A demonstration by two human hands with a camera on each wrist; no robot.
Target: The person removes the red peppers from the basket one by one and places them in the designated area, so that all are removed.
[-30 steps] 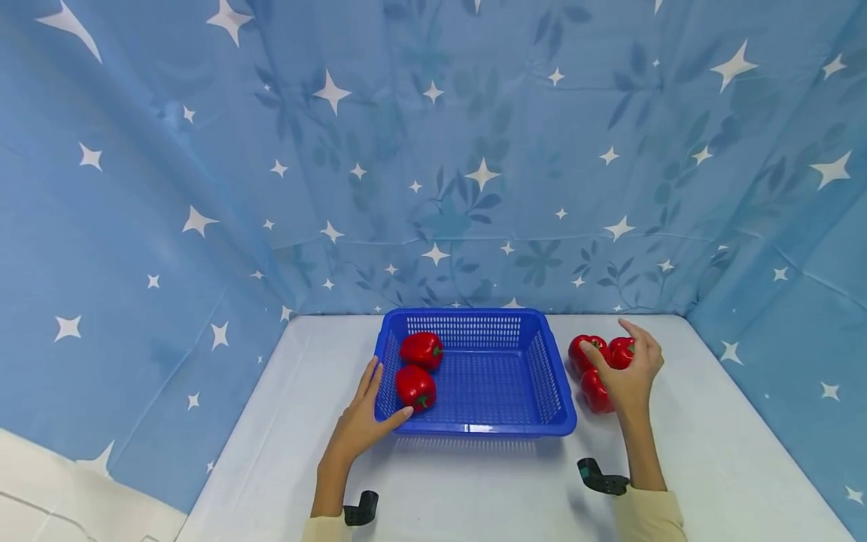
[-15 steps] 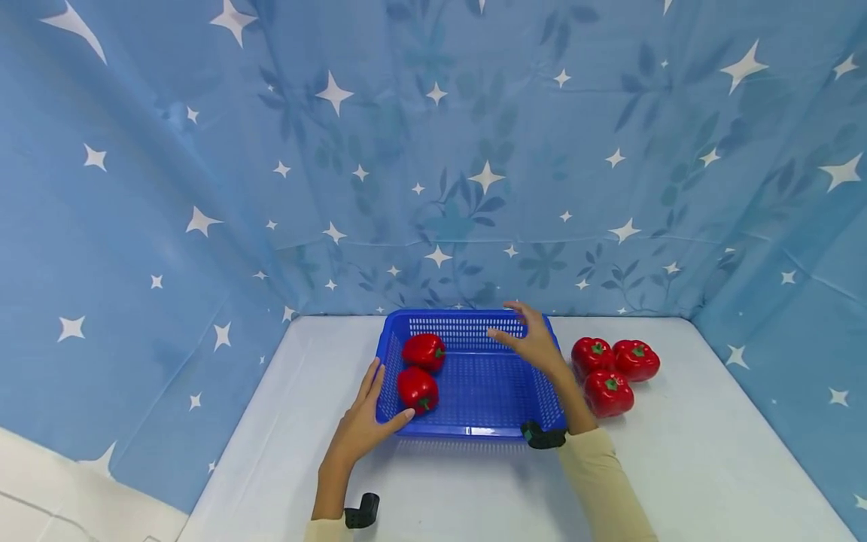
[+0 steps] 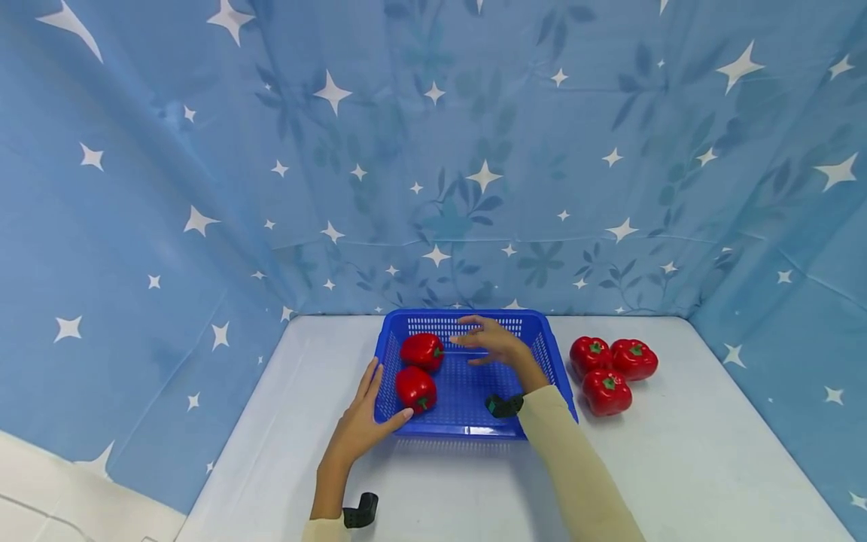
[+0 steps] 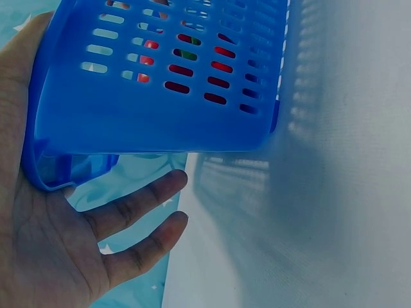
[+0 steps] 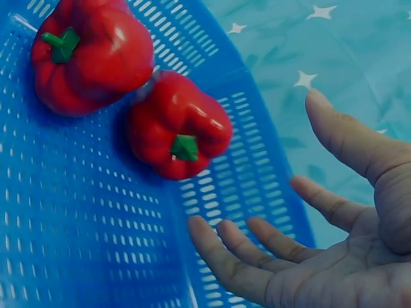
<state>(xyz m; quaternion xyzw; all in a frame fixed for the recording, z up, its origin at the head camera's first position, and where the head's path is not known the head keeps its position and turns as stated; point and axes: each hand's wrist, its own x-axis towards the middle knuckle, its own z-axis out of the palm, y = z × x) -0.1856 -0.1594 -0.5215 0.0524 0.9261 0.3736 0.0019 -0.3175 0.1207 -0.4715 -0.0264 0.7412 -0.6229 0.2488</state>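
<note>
A blue perforated plastic basket (image 3: 467,431) stands on the table with two red bell peppers at its left end, a rear one (image 3: 421,348) and a front one (image 3: 415,385). My left hand (image 3: 360,423) rests against the basket's left side, fingers straight and spread, thumb at the front left corner. The left wrist view shows its palm beside the basket wall (image 4: 148,131). Inside the basket area hovers my right hand (image 3: 497,342), empty, its fingers extended toward the peppers. In the right wrist view, both peppers with green stems lie apart from its fingertips (image 5: 199,228).
Right of the basket, three more red bell peppers sit clustered on the white table (image 3: 677,452): one at the back left (image 3: 591,354), one at the right (image 3: 634,360) and one in front (image 3: 606,393). A blue star-patterned curtain (image 3: 433,150) surrounds the table's back and sides.
My right hand has moved left from the pepper cluster, over the basket's right rim to above its middle. The left hand and the peppers have stayed in place.
</note>
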